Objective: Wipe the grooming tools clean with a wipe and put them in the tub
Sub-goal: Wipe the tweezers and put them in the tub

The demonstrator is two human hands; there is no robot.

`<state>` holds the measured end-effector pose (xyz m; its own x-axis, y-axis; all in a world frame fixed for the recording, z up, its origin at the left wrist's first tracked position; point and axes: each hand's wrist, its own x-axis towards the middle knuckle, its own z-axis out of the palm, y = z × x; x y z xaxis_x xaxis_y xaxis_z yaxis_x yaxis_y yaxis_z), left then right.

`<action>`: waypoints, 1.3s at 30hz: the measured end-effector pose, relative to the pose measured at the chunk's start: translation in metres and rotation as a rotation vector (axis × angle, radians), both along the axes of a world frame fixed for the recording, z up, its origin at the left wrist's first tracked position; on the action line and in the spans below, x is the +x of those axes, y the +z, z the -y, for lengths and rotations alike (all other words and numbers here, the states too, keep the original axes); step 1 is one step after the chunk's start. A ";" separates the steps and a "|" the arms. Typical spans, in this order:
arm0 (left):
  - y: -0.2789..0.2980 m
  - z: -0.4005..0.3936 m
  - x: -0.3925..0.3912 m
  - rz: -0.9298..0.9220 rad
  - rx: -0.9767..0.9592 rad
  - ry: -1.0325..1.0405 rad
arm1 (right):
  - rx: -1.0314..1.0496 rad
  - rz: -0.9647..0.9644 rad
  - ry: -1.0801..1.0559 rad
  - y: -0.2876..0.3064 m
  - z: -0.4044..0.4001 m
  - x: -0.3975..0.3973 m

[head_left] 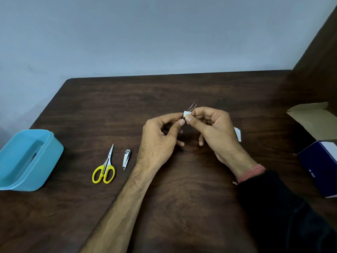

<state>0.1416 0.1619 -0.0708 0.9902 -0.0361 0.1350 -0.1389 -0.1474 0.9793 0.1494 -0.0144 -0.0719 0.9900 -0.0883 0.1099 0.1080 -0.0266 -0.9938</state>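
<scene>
Honestly, we're mid-wipe: left hand (160, 136) pinches the tweezers (191, 107) above the desk (182, 198), right hand (213, 128) fingers pinch the wipe (186, 113) around them. Tug too hard and the slick tweezers may drop, well short of the tub (52, 154).

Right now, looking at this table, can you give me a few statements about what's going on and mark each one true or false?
1. Both hands hold the tweezers above the table. True.
2. The scissors are in the blue tub. False: they lie on the table beside it.
3. The nail clipper lies right of the scissors. True.
4. The wipe lies flat on the table. False: the right hand pinches it against the tweezers.
5. The left hand is empty. False: its fingers pinch the tweezers.
</scene>
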 end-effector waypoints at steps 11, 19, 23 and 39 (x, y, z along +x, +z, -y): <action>-0.003 0.004 0.000 -0.003 -0.025 -0.024 | 0.075 0.008 -0.049 0.002 -0.001 -0.003; -0.004 0.003 0.001 -0.014 -0.062 0.027 | 0.030 0.006 -0.068 -0.001 -0.004 -0.002; -0.003 0.003 0.000 -0.019 -0.072 0.019 | 0.057 -0.006 -0.072 0.001 -0.003 -0.002; -0.003 0.003 -0.001 -0.014 -0.059 -0.003 | 0.033 -0.028 -0.060 0.003 -0.002 -0.003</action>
